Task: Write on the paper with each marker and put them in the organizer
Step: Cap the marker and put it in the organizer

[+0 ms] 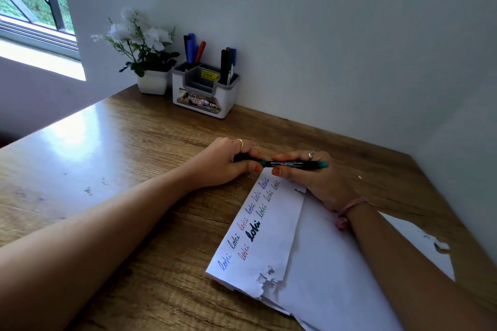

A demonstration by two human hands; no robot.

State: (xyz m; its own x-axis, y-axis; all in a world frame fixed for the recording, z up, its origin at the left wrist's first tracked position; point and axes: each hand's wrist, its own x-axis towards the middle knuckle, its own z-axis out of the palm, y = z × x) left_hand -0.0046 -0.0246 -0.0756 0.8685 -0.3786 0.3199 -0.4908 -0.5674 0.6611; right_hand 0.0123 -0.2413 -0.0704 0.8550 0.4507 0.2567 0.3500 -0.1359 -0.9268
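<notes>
Both hands hold one green marker (291,163) level above the paper's (271,234) far end; left hand (224,162) grips the cap end, right hand (313,172) pinches the barrel. Organizer (205,88) stands by the wall, well apart; markers already inside.

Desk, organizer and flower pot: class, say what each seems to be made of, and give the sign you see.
Desk: wood or wood-look laminate, glossy; grain lines and window glare show.
Organizer: likely plastic, smooth white walls with grey inner trays and a printed label.
Flower pot: ceramic or plastic, plain smooth white; the look leaves it open.
</notes>
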